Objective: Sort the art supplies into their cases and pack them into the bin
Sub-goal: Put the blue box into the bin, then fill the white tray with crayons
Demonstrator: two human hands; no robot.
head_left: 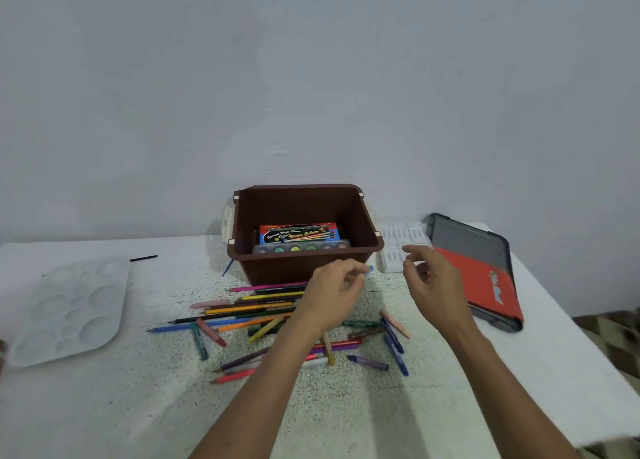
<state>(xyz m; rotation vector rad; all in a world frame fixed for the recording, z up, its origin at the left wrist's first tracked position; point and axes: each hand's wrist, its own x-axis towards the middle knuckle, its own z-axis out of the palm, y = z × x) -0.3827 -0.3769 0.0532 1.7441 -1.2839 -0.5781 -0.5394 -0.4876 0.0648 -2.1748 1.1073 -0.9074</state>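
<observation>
A brown bin (375,242) stands at the back of the table with a water-colour box (298,233) and a paint-pot strip (301,248) inside. Several coloured pencils (256,308) and crayons (393,335) lie scattered in front of it. My left hand (334,294) hovers over the pile and pinches a small light-blue piece (370,269) at its fingertips. My right hand (433,282) is raised to the right of it, fingers loosely curled, holding nothing. A white crayon tray (398,251) and a red-and-grey case (481,271) lie right of the bin.
A white paint palette (69,309) lies at the far left, with a black stick (143,258) behind it. A thin blue brush (228,267) leans by the bin's left corner. The table's right edge drops off past the case. A wall stands close behind.
</observation>
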